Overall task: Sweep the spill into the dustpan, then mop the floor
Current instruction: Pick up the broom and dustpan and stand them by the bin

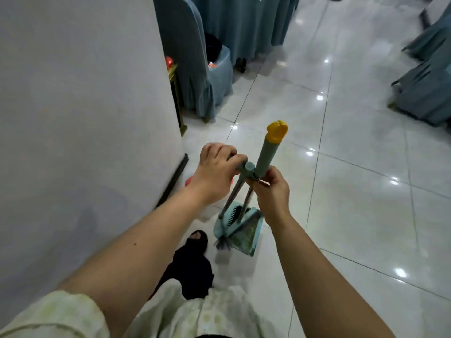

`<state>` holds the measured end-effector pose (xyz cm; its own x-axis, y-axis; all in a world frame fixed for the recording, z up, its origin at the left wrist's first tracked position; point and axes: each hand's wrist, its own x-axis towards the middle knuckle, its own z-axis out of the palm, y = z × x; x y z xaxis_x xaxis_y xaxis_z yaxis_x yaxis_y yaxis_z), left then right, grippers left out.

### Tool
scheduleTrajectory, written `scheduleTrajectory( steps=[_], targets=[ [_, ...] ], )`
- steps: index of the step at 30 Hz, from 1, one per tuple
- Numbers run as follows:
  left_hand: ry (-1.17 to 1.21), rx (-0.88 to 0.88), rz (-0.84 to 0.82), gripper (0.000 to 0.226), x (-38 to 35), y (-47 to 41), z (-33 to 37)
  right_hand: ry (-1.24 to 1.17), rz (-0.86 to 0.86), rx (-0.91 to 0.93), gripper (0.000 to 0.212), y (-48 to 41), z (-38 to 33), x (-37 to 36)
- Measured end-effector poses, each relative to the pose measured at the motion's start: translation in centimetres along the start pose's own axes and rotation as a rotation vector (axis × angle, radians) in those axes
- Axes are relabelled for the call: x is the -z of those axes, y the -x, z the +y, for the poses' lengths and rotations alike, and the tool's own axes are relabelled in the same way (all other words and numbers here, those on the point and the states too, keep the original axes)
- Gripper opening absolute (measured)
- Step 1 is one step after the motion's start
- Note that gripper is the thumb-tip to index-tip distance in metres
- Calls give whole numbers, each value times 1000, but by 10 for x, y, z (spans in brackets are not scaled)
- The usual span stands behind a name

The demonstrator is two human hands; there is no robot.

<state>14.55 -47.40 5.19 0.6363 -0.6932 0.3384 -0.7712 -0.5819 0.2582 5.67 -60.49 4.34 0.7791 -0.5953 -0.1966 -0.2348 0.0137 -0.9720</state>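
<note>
A teal dustpan (246, 236) stands on the glossy tiled floor just ahead of my feet, with greenish debris in its tray. The broom's dark bristles (223, 243) rest inside it. Two thin metal poles rise from the pan to my hands. My left hand (214, 173) grips the teal handle top of the dustpan pole. My right hand (271, 189) pinches the broom pole just below its teal grip, which ends in a yellow cap (277, 130).
A white wall (85, 106) with a dark baseboard fills the left side. Chairs in blue-grey covers (205, 76) stand behind it, and more (427, 93) at the right. A pink object (189, 180) lies by the wall. My black-clad foot (195, 242) is near the dustpan.
</note>
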Motion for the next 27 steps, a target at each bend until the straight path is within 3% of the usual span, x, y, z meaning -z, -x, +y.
scheduleTrajectory(
  steps=[8, 17, 27],
  targets=[
    [-119, 248, -189, 49, 38, 126, -23, 141, -207, -29, 31, 88, 26, -62],
    [-187, 211, 29, 36, 63, 259, -110, 340, -313, 61, 33, 165, 87, -181],
    [-138, 310, -41, 28, 46, 381, -192, 472, -312, 28, 27, 225, 157, -292]
  ],
)
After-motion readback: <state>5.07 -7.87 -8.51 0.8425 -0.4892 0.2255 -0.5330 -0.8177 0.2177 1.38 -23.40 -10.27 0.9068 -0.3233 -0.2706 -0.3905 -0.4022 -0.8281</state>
